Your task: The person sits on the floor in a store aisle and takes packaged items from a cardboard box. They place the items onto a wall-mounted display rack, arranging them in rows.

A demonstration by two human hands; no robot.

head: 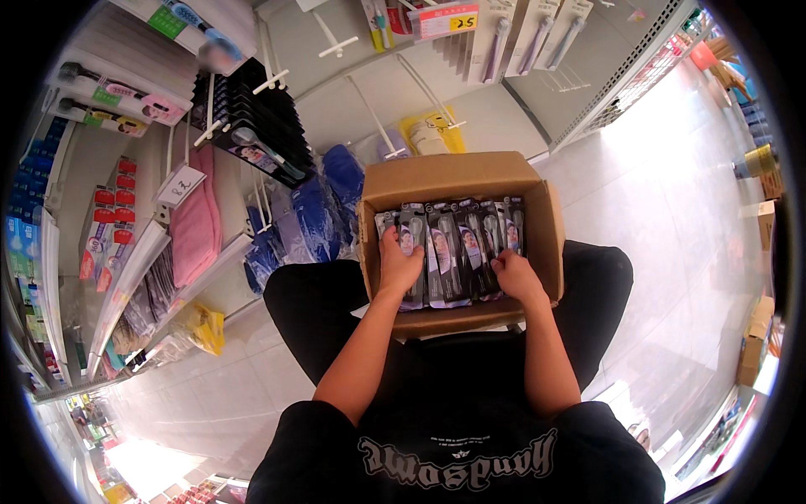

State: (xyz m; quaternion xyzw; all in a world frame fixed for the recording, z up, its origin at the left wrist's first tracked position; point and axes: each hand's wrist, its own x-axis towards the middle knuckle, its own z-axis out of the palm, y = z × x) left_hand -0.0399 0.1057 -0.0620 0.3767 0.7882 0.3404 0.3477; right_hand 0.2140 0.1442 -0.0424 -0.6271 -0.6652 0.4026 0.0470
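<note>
An open cardboard carton rests at my lap, between my knees. Inside it, black blister packs of toothbrushes stand side by side in a row, each printed with a picture. My left hand reaches into the carton's left side, its thumb and fingers around a toothbrush pack there. At the right end of the row, my right hand has its fingers curled at the edge of another pack. Both packs are still among the others; my hands cover their lower parts.
Similar black packs hang on a hook at upper left. White display hooks project above the carton. Plastic-wrapped blue slippers lie on the low shelf, and a folded pink towel hangs over a shelf edge. Tiled floor extends to the right.
</note>
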